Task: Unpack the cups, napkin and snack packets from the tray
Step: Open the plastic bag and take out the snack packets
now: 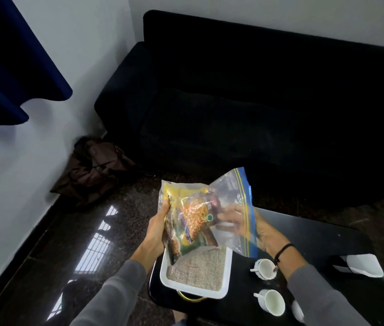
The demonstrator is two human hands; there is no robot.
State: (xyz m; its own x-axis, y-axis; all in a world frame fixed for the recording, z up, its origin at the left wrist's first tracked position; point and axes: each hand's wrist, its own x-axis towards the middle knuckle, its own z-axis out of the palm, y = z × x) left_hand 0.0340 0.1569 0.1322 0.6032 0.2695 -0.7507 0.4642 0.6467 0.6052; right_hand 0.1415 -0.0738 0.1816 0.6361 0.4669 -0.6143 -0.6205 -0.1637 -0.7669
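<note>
Tray, white, sits at the 9 o'clock edge of the black table, a burlap-like napkin flat inside it; a clear zip bag hangs just above its 12 o'clock end, long axis 12 to 6, blue zip mouth facing 3 o'clock; the snack packets lie inside, toward 9 o'clock; the left hand has its fingers clamped on the bag's 9 o'clock edge; the right hand, nearer the mouth, reaches in, its fingers pointing at the packets from 3 o'clock; whether they pinch one I cannot tell; a cup and a second cup stand on the table at the tray's 4 o'clock.
</note>
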